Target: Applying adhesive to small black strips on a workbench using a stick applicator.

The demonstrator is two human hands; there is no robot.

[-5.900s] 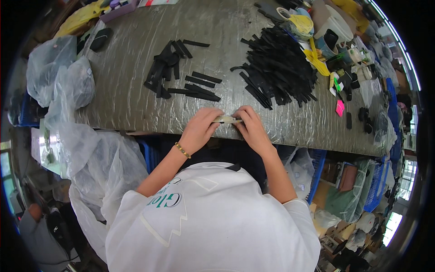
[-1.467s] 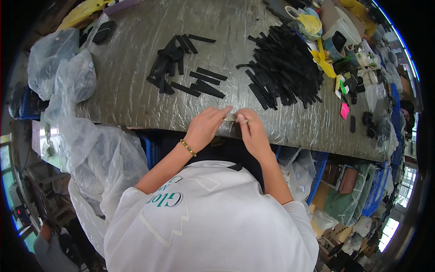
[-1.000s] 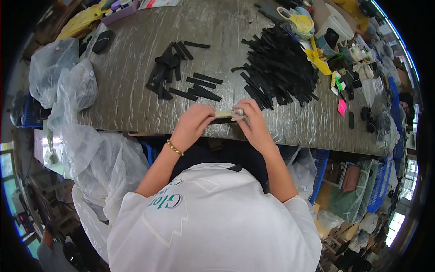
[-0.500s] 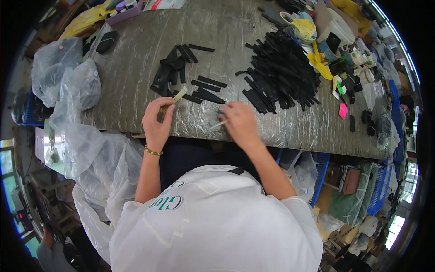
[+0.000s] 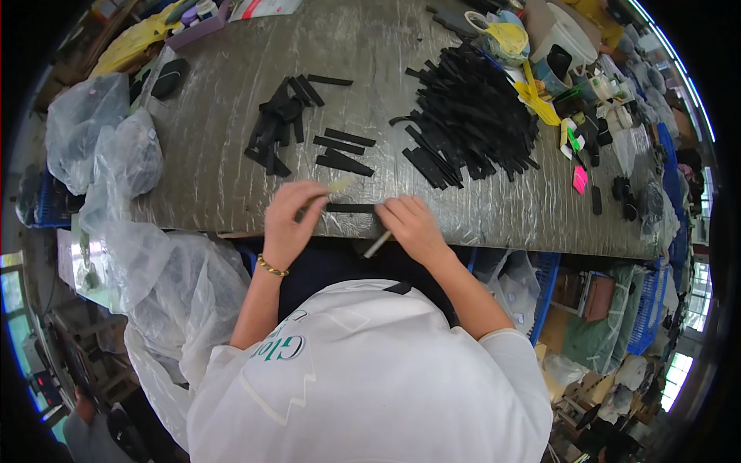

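Note:
A black strip [image 5: 352,208] spans the gap between my two hands near the table's front edge. At its left end is my left hand [image 5: 292,218], fingers closed, with a small pale yellowish flat piece [image 5: 341,184] sticking out past the fingertips; that piece is blurred. My right hand [image 5: 414,224] has its fingertips on the strip's right end. A thin whitish pen-like stick [image 5: 377,245] juts from under the right fingers, pointing down toward me. Just beyond the hands lie a few separate black strips [image 5: 345,162].
Farther left sits a small heap of black strips [image 5: 272,135]; a much bigger pile [image 5: 472,116] lies to the right. Clear plastic bags [image 5: 89,131] crowd the left edge. A white bucket [image 5: 567,37], yellow items and a pink piece [image 5: 580,179] stand along the right side.
My hands have come closer together, the left moving right and slightly down. A black strip now stretches between them. The stick in my right hand has swung to point toward me.

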